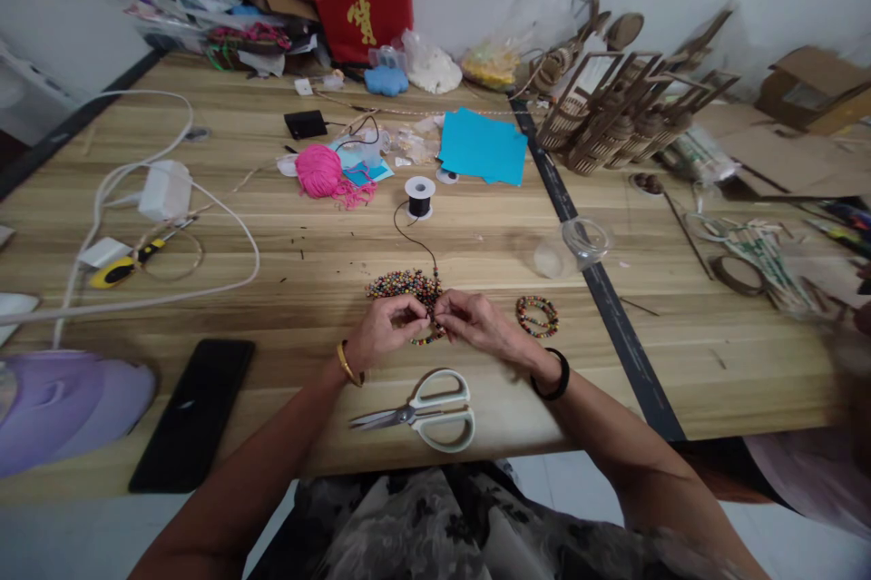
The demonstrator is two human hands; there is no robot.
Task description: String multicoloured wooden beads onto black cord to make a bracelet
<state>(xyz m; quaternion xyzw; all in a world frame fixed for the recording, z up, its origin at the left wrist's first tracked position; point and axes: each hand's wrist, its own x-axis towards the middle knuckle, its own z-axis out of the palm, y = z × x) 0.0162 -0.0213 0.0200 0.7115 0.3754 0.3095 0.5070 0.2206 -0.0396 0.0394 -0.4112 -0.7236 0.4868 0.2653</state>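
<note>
Both my hands are pinched close together over a pile of small multicoloured beads (398,283). A black cord (416,240) runs from a white spool (420,197) down to my fingers, with beads threaded on it. Part of this beaded cord (427,340) curves below my fingertips. My left hand (389,328) and my right hand (476,322) each grip the beaded cord between thumb and fingers; the exact pinch points are too small to make out. A coiled bead bracelet (537,317) lies to the right. Scissors (415,414) with pale handles rest in front of me.
A black phone (192,417) and a purple device (74,407) lie at left, near a yellow-handled cutter (115,271) and white cables. Pink yarn (318,171), blue sheets (483,146) and a clear tape roll (586,241) sit further back. Wooden models (612,122) stand back right.
</note>
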